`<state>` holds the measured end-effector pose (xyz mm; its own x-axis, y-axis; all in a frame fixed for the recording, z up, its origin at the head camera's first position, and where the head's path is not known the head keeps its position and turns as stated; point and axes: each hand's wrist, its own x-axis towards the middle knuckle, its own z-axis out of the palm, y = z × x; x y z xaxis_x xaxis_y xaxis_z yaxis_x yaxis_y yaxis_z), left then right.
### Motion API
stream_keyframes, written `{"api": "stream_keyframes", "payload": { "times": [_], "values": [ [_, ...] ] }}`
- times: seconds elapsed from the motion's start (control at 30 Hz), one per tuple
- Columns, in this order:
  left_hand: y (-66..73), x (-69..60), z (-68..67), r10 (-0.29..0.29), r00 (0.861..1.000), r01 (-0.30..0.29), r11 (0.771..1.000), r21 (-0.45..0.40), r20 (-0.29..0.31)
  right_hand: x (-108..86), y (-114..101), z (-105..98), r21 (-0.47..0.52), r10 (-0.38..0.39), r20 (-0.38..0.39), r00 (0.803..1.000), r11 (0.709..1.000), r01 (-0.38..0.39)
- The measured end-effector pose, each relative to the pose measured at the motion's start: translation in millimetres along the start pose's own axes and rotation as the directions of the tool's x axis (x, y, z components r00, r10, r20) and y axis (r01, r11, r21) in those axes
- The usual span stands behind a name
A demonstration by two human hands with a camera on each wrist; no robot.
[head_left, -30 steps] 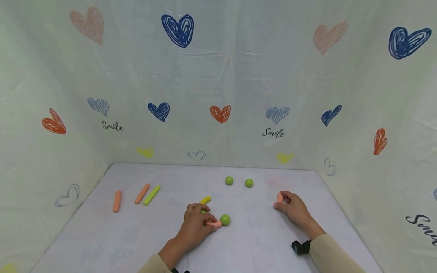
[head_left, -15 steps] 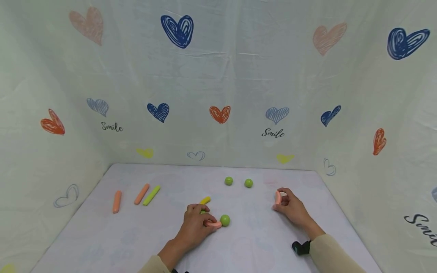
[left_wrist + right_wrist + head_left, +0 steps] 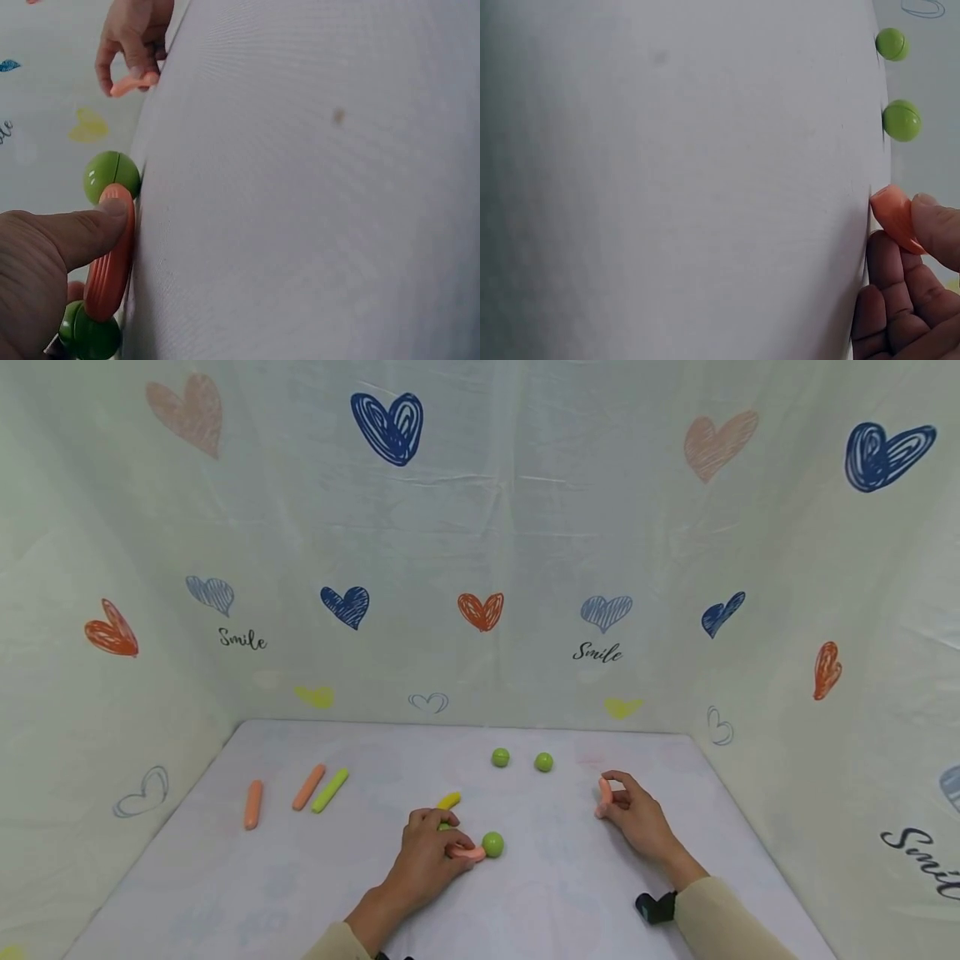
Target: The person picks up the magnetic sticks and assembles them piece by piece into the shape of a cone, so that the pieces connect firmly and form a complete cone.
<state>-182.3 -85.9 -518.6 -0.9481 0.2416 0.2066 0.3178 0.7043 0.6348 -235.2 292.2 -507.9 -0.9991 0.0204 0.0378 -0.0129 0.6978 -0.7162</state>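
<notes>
My left hand (image 3: 426, 852) holds a curved, ribbed orange-pink piece (image 3: 471, 854) down on the table, thumb laid along it in the left wrist view. A green ball (image 3: 492, 844) touches one end of that piece; a second green ball (image 3: 90, 334) sits at its other end, mostly hidden by the hand in the head view. Just beyond those fingers lies a short yellow piece (image 3: 449, 801). Over on the right, my right hand (image 3: 642, 822) pinches another curved orange piece (image 3: 895, 216) between thumb and fingers, close to the tabletop.
Two green balls (image 3: 501, 757) stand toward the back of the white table (image 3: 570, 893). At the left lie two orange sticks (image 3: 253, 804) and a yellow-green stick (image 3: 330, 791). Behind the table hangs a white curtain (image 3: 427, 535) printed with hearts.
My right hand has shifted slightly left and away with its curved orange piece, which has come further into view. The left hand keeps its hold and its place. The head view has drifted slightly.
</notes>
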Motion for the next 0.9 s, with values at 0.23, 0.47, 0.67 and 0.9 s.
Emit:
{"api": "stream_keyframes", "payload": {
  "times": [0.23,0.47,0.67,0.9],
  "values": [
    [-1.4,-0.1,1.7,-0.001,1.0,0.001,1.0,0.006,0.003,-3.3,-10.0,6.4,0.03,0.055,-0.033,0.998,0.998,-0.054],
    [-0.2,-0.5,1.0,0.018,1.0,-0.018,1.0,0.019,-0.011,-2.8,-24.8,19.2,0.194,0.091,-0.025,0.996,0.977,-0.084],
    [0.1,-0.2,1.0,-0.002,1.0,0.002,1.0,-0.002,0.012,-2.9,-40.5,37.9,0.36,0.129,0.033,0.991,0.924,-0.133],
    [1.1,0.0,2.9,0.007,1.0,-0.007,1.0,-0.005,0.013,-5.9,-66.6,63.1,0.453,0.129,0.088,0.988,0.878,-0.155]
  ]
}}
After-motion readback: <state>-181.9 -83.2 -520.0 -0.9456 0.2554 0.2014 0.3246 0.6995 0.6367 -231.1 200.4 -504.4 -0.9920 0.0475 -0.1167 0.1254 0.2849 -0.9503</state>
